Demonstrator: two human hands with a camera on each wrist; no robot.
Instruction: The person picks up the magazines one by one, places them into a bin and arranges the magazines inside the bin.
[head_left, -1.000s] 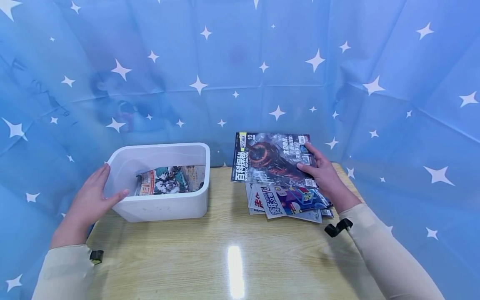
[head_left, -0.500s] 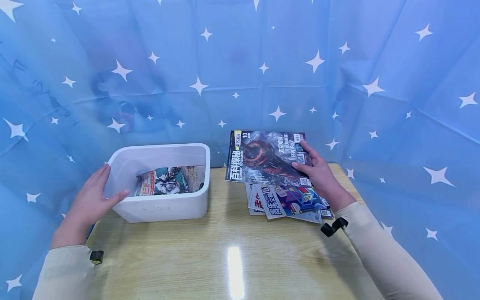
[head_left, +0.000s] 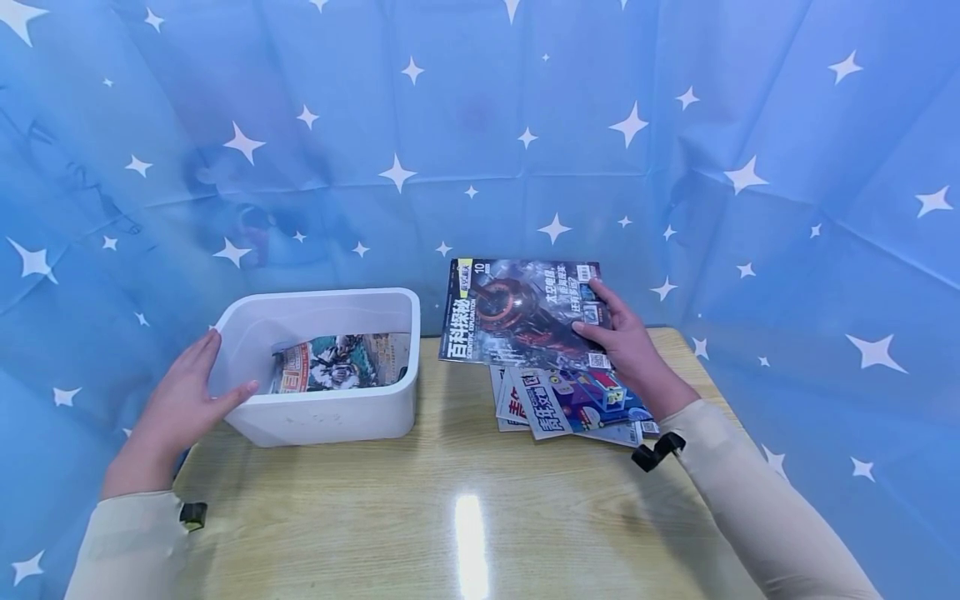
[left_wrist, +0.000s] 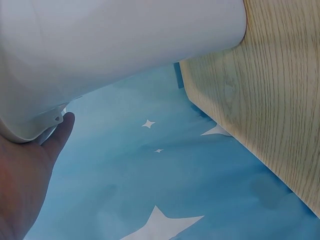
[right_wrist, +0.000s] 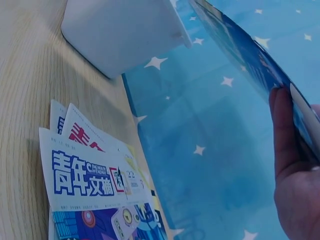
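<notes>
My right hand (head_left: 626, 346) pinches a dark magazine (head_left: 517, 312) by its right edge, thumb on the cover and fingers underneath. In the right wrist view the magazine (right_wrist: 250, 55) appears nearly edge-on, raised above the table. Below it lies a small fanned pile of magazines (head_left: 551, 404), partly covered by the held one in the head view. At the left, my left hand (head_left: 176, 400) rests against the near left corner of a white plastic bin (head_left: 322, 417), fingers extended along its side and thumb over the front rim. Inside the bin lies a magazine with a green and red cover (head_left: 337, 362).
Both the bin and the pile stand on a light wooden table (head_left: 360, 517). A blue cloth with white stars (head_left: 465, 108) hangs behind and around it. The table's back edge runs just behind the bin and the pile.
My right hand has carried the dark magazine leftward and slightly up, away from the pile and closer to the bin. My left hand and the bin have stayed in place.
</notes>
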